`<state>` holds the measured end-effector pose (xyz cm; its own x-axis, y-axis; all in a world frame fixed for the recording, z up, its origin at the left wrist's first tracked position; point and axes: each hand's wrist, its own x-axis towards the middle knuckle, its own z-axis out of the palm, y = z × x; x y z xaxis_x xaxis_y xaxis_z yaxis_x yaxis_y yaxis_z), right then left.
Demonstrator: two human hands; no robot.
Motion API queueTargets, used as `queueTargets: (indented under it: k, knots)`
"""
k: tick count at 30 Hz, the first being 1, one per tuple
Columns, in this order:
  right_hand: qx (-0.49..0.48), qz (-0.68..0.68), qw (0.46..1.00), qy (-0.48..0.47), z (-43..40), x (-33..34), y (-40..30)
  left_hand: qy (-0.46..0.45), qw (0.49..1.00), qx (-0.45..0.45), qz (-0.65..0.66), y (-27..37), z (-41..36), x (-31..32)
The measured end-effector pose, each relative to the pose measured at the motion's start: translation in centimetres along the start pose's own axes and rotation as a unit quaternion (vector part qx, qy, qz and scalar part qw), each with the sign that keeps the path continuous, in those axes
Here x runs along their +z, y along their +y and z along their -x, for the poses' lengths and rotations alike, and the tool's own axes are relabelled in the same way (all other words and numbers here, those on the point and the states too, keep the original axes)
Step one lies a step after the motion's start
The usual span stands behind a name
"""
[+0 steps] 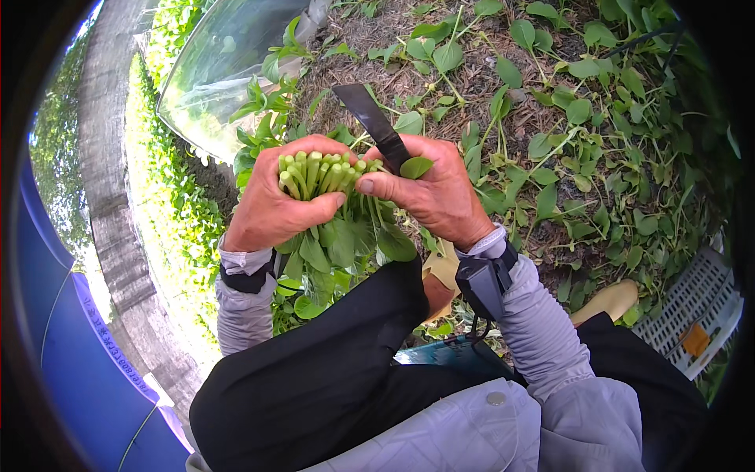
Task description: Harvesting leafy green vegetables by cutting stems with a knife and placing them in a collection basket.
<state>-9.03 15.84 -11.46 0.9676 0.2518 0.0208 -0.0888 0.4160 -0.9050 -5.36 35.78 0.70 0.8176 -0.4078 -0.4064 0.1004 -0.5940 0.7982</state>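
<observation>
My left hand (283, 197) is wrapped around a bunch of leafy green stems (318, 174), whose pale cut ends face up towards me. Broad green leaves hang below the fist. My right hand (433, 189) holds a knife with a dark, flat blade (374, 121) that points up and to the left. Its handle is hidden in the palm. The right thumb and fingertips also touch stems at the bunch's right side. A single small leaf (416, 167) lies against the right hand beside the blade's base.
Leafy plants (566, 147) cover the soil bed (377, 76) ahead and to the right. A white plastic crate (687, 301) stands at the far right. Clear plastic sheeting (224, 71) arches at upper left, near a paved path (109, 177). A blue umbrella (88, 377) bearing writing fills the lower left.
</observation>
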Motion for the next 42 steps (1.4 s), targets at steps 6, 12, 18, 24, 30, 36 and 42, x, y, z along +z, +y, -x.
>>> queueTargets:
  k: [6, 12, 18, 24, 30, 36, 42]
  knots:
    - [0.036, -0.084, 0.994, 0.066, 0.7, 1.8, -0.2, 0.022, 0.985, -0.089, 0.145, -1.9, 1.2, 0.9]
    - [0.157, -0.225, 0.955, 0.110, 2.1, 1.9, 2.0, 0.022, 0.967, -0.150, 0.204, -3.7, 1.0, 2.3]
    - [0.025, 0.062, 0.961, 0.270, 0.9, -2.5, 3.3, 0.045, 0.966, -0.131, 0.217, -3.3, 0.2, 2.6]
    - [-0.077, 0.318, 0.879, 0.347, 0.4, -6.7, 2.5, 0.217, 0.953, -0.036, 0.210, -2.2, -0.7, 2.2]
    - [-0.089, 0.342, 0.907, 0.230, -0.1, -5.1, 0.3, 0.264, 0.952, 0.057, 0.146, -0.2, 0.0, 1.8]
    - [-0.049, 0.033, 0.983, 0.173, -0.3, -5.1, -2.5, 0.244, 0.955, 0.108, 0.127, 1.7, 1.5, 2.2]
    - [-0.056, 0.277, 0.950, 0.132, -0.1, -4.5, -4.3, 0.246, 0.955, 0.108, 0.128, 1.2, 3.6, 1.0]
